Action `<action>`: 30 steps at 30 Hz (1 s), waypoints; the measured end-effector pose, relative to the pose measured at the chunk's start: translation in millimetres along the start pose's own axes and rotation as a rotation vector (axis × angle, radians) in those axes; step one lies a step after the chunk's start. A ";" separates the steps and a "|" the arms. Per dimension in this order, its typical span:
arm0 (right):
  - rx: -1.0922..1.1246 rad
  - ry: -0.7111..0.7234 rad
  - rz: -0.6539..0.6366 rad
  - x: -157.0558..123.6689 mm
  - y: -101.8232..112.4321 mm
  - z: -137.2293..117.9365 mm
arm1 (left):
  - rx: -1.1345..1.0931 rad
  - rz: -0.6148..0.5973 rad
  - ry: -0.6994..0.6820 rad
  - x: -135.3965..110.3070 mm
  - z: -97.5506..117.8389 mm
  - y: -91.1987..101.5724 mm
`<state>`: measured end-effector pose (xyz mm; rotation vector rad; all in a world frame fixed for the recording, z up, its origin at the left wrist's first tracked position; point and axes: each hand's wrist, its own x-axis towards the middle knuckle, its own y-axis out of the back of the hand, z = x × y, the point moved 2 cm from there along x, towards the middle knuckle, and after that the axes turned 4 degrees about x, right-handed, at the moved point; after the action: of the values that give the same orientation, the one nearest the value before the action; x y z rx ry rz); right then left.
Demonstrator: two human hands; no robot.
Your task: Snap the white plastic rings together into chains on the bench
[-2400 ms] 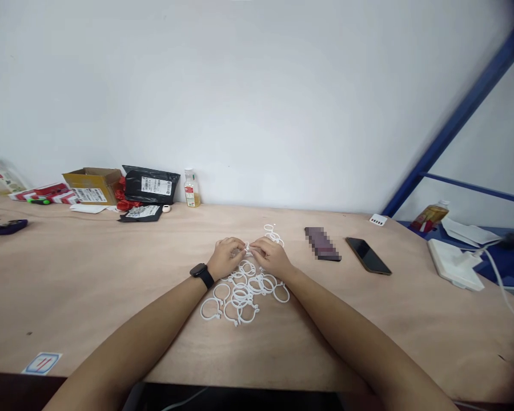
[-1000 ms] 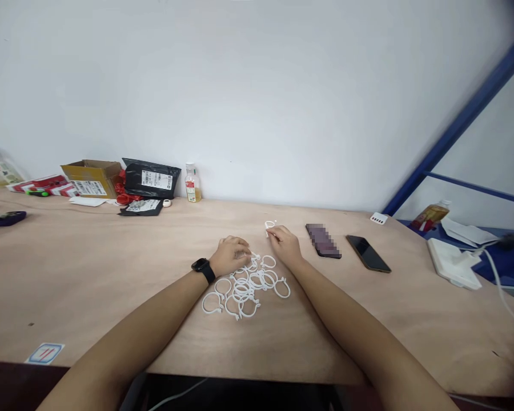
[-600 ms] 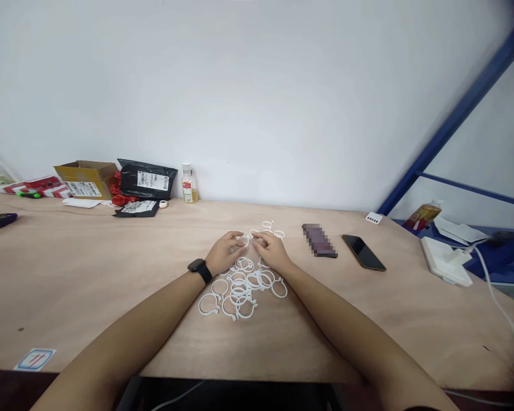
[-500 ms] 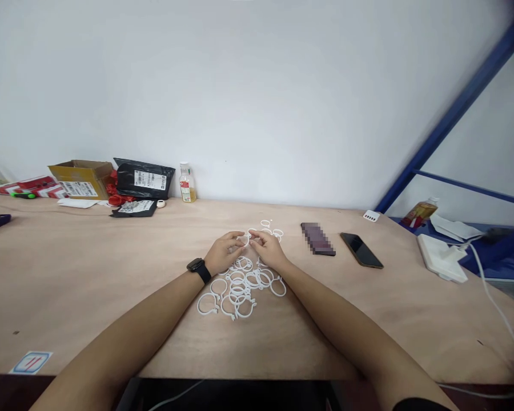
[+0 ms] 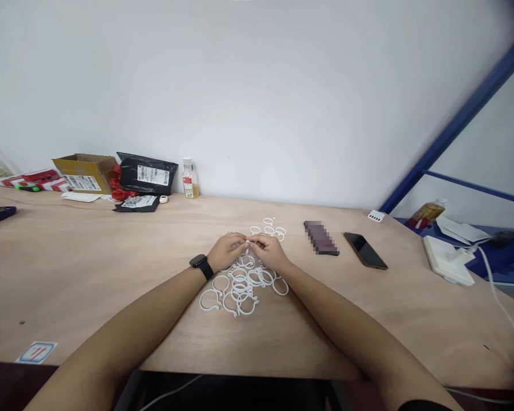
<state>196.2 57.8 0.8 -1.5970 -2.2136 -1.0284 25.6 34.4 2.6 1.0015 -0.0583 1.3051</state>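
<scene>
My left hand [image 5: 228,251] and my right hand [image 5: 269,251] meet over the table with their fingertips together. Between them they pinch a white plastic ring [image 5: 248,245], most of it hidden by the fingers. Below and between my wrists lies a loose pile of white rings [image 5: 241,288], each with a small clasp and several overlapping. Just beyond my right fingertips a smaller group of white rings [image 5: 269,230] rests flat on the table. A black watch [image 5: 200,264] is on my left wrist.
Two phones, one pixelated [image 5: 321,238] and one dark-screened [image 5: 365,250], lie right of my hands. A white power strip [image 5: 448,260] with a cable sits farther right. Along the wall stand a cardboard box [image 5: 85,171], a black parcel bag [image 5: 148,174] and a bottle [image 5: 190,180].
My fingertips have closed together around the ring, where a gap showed before. One ring now shows on the table beyond my fingers. The whole view has shifted slightly.
</scene>
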 end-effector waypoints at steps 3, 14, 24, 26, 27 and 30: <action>0.020 0.005 -0.014 0.4 0.6 -3.4 | -0.006 0.010 -0.025 0.0 1.9 0.4; 0.174 -0.087 -0.096 0.7 -0.4 0.0 | -0.098 0.084 0.018 -1.1 5.2 1.2; 0.295 -0.158 -0.101 0.3 -2.4 -1.1 | -0.166 0.101 0.094 -2.0 0.2 0.2; 0.308 -0.163 -0.098 0.4 -2.7 -1.0 | -0.175 0.108 0.111 -2.4 0.9 0.2; 0.314 -0.166 -0.097 0.5 -3.0 -0.6 | -0.173 0.112 0.113 -2.4 1.5 0.1; 0.318 -0.166 -0.091 0.5 -4.3 0.7 | -0.160 0.123 0.119 -2.0 3.1 -1.3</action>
<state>192.3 57.9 -1.1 -1.4973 -2.4289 -0.5423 27.4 31.0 2.6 0.7925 -0.1336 1.4465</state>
